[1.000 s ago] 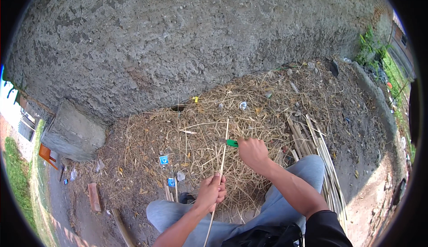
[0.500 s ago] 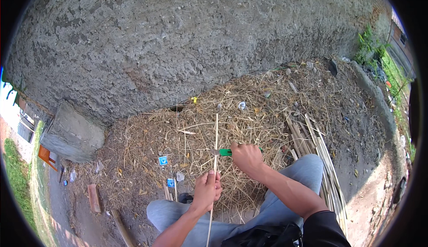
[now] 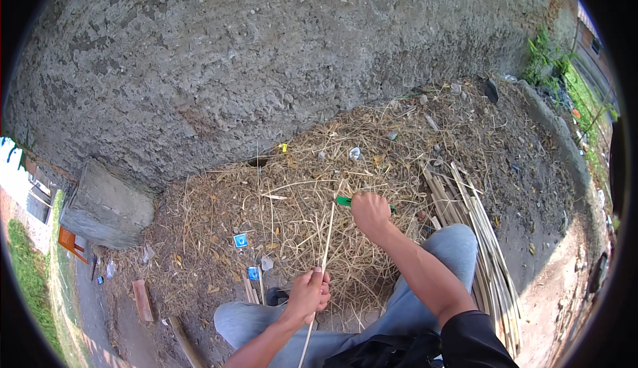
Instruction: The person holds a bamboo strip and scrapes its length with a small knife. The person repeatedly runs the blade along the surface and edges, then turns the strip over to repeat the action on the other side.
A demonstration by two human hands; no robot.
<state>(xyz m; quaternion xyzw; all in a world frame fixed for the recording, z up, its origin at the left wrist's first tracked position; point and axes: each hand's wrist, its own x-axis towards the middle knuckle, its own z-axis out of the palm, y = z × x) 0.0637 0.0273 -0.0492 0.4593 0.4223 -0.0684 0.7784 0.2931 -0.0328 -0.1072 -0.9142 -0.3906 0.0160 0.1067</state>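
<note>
Firstly, left hand [image 3: 308, 296]: pinched pale bamboo strip [image 3: 330, 228], lower centre.
Right hand [image 3: 371, 212]: was clenched round green-handled knife [image 3: 343, 201], frame centre.

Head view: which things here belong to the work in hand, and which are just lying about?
In the work:
pale strip, held by the left hand
green tool, gripped by the right hand
probably the pile of strips beside the right knee

Apparently just lying about:
small blue packet
yellow scrap
reddish block
</note>
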